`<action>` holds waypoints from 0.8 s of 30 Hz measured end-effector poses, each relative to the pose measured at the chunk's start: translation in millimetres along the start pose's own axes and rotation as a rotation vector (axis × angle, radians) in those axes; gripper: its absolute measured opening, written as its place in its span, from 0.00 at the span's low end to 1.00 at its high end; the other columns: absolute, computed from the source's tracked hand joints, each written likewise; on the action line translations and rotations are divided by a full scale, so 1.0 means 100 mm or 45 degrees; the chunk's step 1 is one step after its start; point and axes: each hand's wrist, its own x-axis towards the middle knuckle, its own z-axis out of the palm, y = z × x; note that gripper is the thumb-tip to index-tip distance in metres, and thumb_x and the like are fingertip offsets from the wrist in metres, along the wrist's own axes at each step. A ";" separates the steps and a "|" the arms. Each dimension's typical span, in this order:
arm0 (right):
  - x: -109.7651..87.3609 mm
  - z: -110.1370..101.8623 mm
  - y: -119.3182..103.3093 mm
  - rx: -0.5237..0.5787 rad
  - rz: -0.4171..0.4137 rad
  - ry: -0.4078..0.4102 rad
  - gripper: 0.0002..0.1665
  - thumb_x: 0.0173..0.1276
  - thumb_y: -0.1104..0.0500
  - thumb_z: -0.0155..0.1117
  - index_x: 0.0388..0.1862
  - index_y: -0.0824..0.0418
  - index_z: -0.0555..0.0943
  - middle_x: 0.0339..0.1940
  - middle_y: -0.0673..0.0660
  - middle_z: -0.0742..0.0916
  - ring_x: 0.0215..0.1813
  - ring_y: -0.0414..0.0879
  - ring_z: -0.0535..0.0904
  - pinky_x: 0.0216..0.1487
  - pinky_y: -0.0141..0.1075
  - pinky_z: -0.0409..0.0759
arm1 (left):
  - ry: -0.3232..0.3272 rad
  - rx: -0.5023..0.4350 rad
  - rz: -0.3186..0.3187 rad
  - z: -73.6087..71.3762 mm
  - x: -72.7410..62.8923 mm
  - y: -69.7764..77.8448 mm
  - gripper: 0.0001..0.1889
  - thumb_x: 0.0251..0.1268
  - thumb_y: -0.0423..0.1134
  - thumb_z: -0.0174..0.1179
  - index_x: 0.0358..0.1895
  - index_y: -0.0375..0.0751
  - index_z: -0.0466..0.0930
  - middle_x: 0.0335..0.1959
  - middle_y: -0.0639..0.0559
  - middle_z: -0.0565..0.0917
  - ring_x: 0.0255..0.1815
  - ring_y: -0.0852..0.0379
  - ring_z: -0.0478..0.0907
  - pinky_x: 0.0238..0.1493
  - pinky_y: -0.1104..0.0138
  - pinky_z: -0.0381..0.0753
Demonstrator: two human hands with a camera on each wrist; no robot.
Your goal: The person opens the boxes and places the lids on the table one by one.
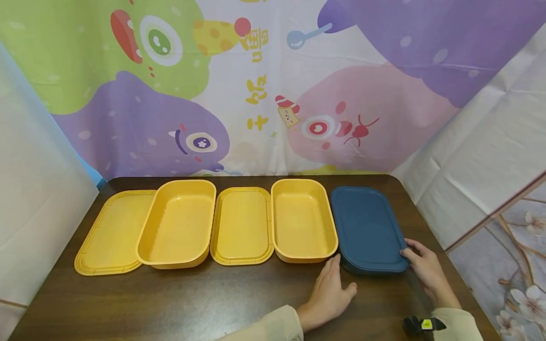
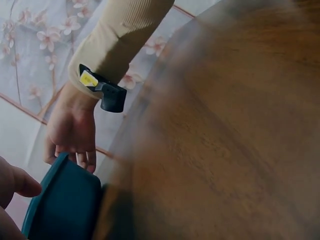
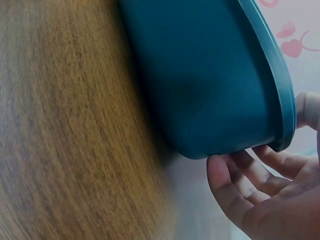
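Observation:
A dark blue rectangular container [image 1: 368, 227] with a lid on it stands at the right end of a row on the table. It looks teal in the left wrist view and the right wrist view. My right hand [image 1: 426, 270] grips its right front edge. Curled fingers [image 3: 240, 172] meet the container's side wall below the lid's rim, and the thumb lies at the lid. By the container's front left corner is my left hand [image 1: 328, 293], fingers extended and thumb spread. Whether its fingertips touch the wall, I cannot tell.
Left of the blue container stand a yellow container [image 1: 304, 222] without a lid, a flat yellow lid [image 1: 243, 225], a larger yellow container [image 1: 177, 227] and another yellow lid [image 1: 113, 237]. The brown table [image 1: 170, 303] meets a cartoon-printed curtain [image 1: 256, 156] at its back.

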 end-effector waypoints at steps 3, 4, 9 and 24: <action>0.00 0.01 0.00 -0.020 0.010 -0.013 0.32 0.74 0.58 0.48 0.71 0.73 0.60 0.57 0.61 0.77 0.41 0.24 0.72 0.40 0.24 0.77 | -0.012 -0.020 -0.047 0.02 0.03 -0.02 0.40 0.64 0.49 0.61 0.74 0.37 0.57 0.74 0.41 0.63 0.73 0.45 0.64 0.70 0.53 0.66; 0.01 0.01 0.00 -0.023 0.014 -0.018 0.32 0.74 0.58 0.48 0.72 0.73 0.60 0.58 0.63 0.76 0.40 0.23 0.72 0.40 0.24 0.77 | -0.013 -0.028 -0.058 0.03 0.04 -0.02 0.41 0.64 0.51 0.61 0.75 0.37 0.56 0.74 0.41 0.63 0.72 0.44 0.65 0.70 0.53 0.67; 0.01 0.01 0.00 -0.028 0.009 -0.014 0.31 0.74 0.59 0.48 0.71 0.73 0.61 0.52 0.54 0.78 0.40 0.24 0.72 0.40 0.24 0.77 | 0.002 -0.080 -0.094 0.07 0.10 -0.04 0.43 0.63 0.53 0.63 0.76 0.40 0.54 0.75 0.44 0.61 0.72 0.44 0.65 0.69 0.52 0.68; 0.01 0.00 -0.02 -0.003 -0.015 0.006 0.30 0.72 0.61 0.50 0.69 0.74 0.63 0.42 0.41 0.76 0.38 0.25 0.73 0.39 0.26 0.78 | 0.121 -0.144 -0.128 0.24 0.27 0.02 0.47 0.60 0.51 0.66 0.77 0.38 0.50 0.75 0.42 0.61 0.70 0.44 0.67 0.69 0.54 0.68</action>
